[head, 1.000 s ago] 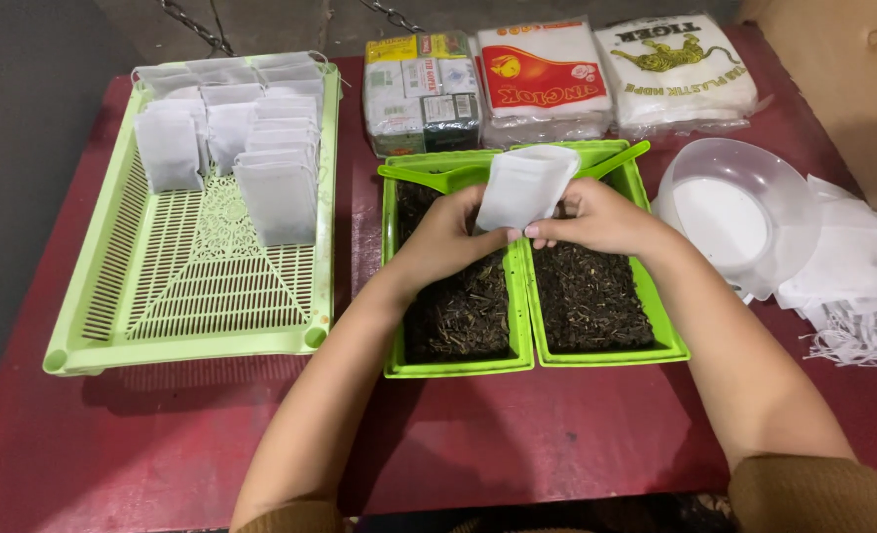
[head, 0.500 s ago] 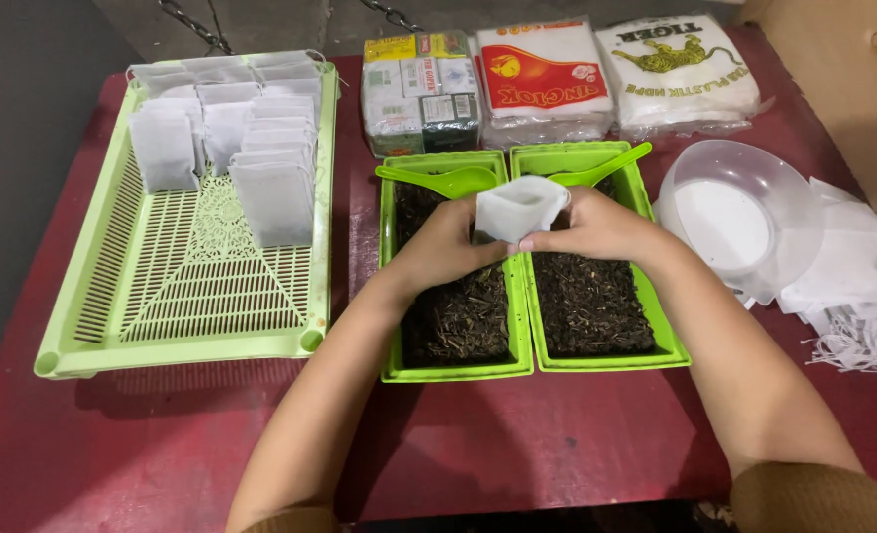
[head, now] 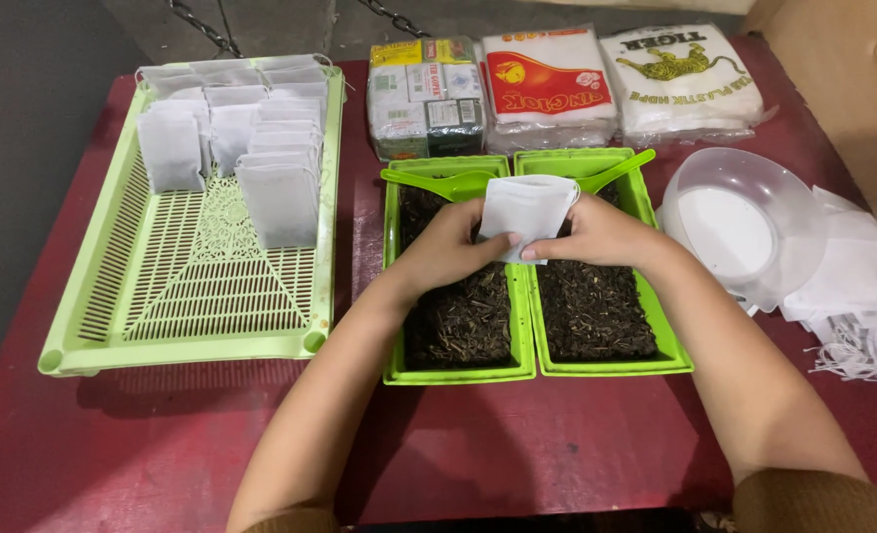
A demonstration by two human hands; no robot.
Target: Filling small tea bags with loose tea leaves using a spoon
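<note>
Two hands, the left hand (head: 448,247) and the right hand (head: 596,235), share one small white bag (head: 523,212) over two green trays of dark loose leaves (head: 458,321) (head: 596,311), each with one green spoon (head: 438,181) (head: 616,170). Beyond them lie three printed packs (head: 426,97) (head: 549,87) (head: 683,81). To the side sit one slotted green basket (head: 192,296) holding rows of standing white bags (head: 279,197), too overlapped to count, one clear plastic bowl (head: 739,227) and one loose heap of flat white bags (head: 868,296).

near table edge (head: 577,444) open; packets (head: 547,84) block far side
</note>
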